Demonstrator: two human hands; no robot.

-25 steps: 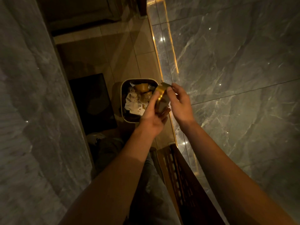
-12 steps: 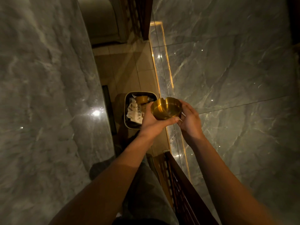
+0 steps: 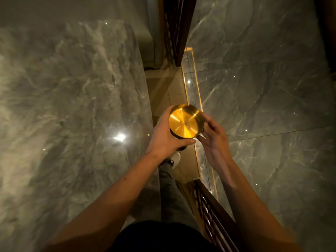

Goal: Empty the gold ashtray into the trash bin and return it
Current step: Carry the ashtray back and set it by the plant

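Observation:
The gold ashtray (image 3: 183, 121) is round and shiny, held mouth-up at mid-frame; its inside shows a bright bottom with a faint smudge. My left hand (image 3: 166, 140) grips it from the left and below, thumb across its near rim. My right hand (image 3: 211, 135) is beside its right wall, fingers spread; whether they touch it I cannot tell. The trash bin is hidden behind my hands and the ashtray.
A grey marble table top (image 3: 72, 106) fills the left side. A glossy marble wall (image 3: 263, 88) with a lit gold strip (image 3: 192, 84) rises on the right. Tan floor tiles (image 3: 163, 91) run between them. A dark wooden lattice (image 3: 214, 211) stands near right, and my leg and shoe (image 3: 175, 159) below.
The ashtray turned from tipped over the bin to mouth-up and rose toward me. The view lifted, so the bin dropped out of sight behind my hands.

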